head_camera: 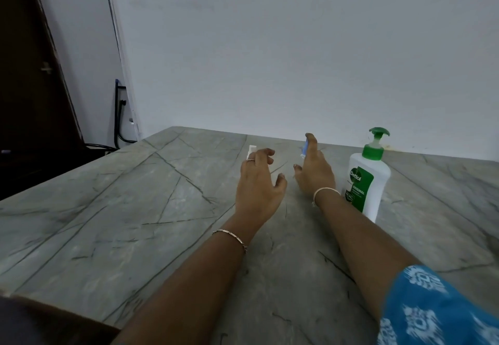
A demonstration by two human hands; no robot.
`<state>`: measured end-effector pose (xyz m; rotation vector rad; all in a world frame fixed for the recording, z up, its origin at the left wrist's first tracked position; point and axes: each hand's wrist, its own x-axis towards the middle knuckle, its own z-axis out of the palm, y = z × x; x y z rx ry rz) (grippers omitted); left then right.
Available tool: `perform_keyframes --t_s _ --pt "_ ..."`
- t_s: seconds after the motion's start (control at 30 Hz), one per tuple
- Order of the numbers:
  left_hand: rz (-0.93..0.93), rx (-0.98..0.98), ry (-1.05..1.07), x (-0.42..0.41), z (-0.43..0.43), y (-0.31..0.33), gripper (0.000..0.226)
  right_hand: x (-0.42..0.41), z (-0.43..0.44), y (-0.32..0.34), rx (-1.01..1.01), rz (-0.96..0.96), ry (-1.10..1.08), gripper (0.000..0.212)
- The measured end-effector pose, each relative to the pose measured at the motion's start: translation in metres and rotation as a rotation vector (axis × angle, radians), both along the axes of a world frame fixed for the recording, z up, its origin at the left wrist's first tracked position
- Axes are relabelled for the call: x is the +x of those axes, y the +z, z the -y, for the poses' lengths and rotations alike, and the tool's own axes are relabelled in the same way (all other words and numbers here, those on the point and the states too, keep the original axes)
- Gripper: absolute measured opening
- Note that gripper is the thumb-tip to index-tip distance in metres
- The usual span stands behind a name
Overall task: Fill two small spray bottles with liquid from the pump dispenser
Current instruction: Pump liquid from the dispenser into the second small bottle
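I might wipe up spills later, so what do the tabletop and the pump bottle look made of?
The tabletop: probably stone or stone-look laminate, grey with dark veins, faint sheen. The pump bottle: seemingly white plastic, smooth, semi-gloss, with a green plastic pump head.

Counter (pixel 135 209): grey-green stone crossed by thin dark veins.
Pump dispenser (pixel 368 180), two o'clock on the counter: white body, green pump head and collar, green label with white lettering.
Spray bottle (pixel 306 148), twelve o'clock: blue where it shows, mostly hidden.
Small item (pixel 251 151), eleven o'clock: white.
Wall (pixel 270 47): plain pale grey-white.
Door (pixel 27 74), nine o'clock: dark brown.
Cable (pixel 116 118), ten o'clock: black.
Sleeve (pixel 432 312), five o'clock: bright blue, printed with white motifs.
Bracelet (pixel 232 236), left wrist: pinkish metal.
Bangle (pixel 325 192), right wrist: whitish.
Ring (pixel 250 160): silver-toned.
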<state>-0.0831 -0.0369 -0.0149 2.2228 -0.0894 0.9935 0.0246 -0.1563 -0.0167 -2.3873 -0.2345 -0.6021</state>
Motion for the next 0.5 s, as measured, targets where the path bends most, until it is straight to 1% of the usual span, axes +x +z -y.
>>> perform_keyframes --t_s 0.1,0.17,0.27,0.37,0.43,0.5 --pt "-0.002 -0.046 -0.081 0.003 -0.004 -0.003 0.041 -0.012 0.005 0.004 -0.026 0.018 0.067 0.084" --pt "0.013 -0.075 -0.112 0.003 -0.003 -0.003 0.037 -0.024 0.006 0.007 -0.062 0.057 0.15 0.085" --pt "0.008 -0.113 -0.154 0.001 0.001 -0.001 0.038 -0.047 0.012 0.009 -0.141 0.128 0.277 0.083" --pt "-0.055 -0.137 -0.204 -0.001 0.005 0.0 0.049 -0.071 0.018 0.01 -0.14 0.159 0.388 0.079" --pt "-0.142 -0.159 -0.241 -0.001 0.008 -0.001 0.06 -0.083 0.021 0.01 -0.098 0.144 0.44 0.077" --pt "-0.251 -0.216 -0.316 -0.003 0.01 -0.002 0.072 -0.092 0.023 0.008 -0.069 0.123 0.465 0.08"
